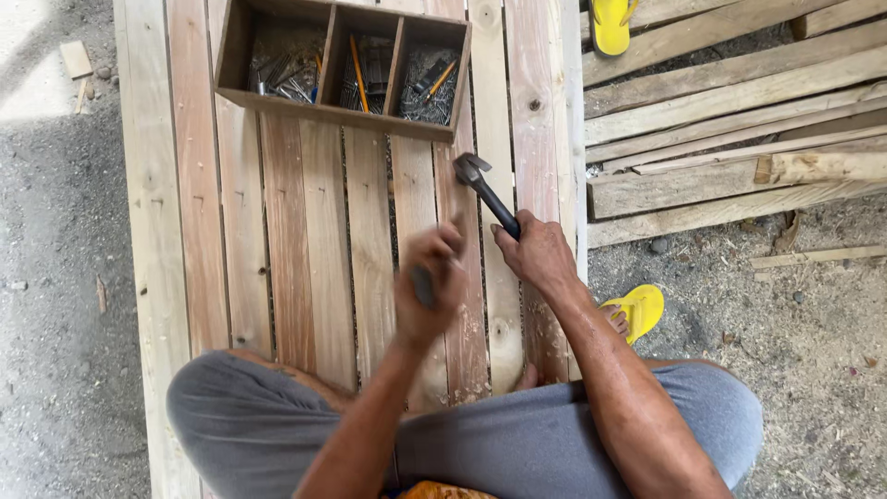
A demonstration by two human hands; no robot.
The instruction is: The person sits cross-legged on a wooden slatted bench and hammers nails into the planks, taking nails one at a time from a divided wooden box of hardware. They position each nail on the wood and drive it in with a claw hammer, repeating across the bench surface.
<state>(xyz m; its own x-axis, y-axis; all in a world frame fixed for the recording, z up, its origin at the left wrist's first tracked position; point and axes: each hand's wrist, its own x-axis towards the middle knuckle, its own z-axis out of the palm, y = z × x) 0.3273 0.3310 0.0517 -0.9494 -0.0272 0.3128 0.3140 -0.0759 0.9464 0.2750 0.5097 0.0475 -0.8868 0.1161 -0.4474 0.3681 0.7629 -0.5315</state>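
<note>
head view: right hand [539, 254] wrapped tight on a black hammer [484, 191], head raised just beyond the knuckles. left hand [429, 285] curled shut on a small dark object [423, 286] — too blurred to tell what. ahead of both, a wooden nail tray [344, 109] — on slatted boards [305, 240].

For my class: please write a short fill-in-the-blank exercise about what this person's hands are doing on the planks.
1. The right hand grips a ____ by its dark handle.
2. The wooden tray of nails has ____ compartments.
3. The sandal beside the planks is ____ in colour.
4. The left hand is held ____ the planks.

Missing words: hammer; three; yellow; above
</note>
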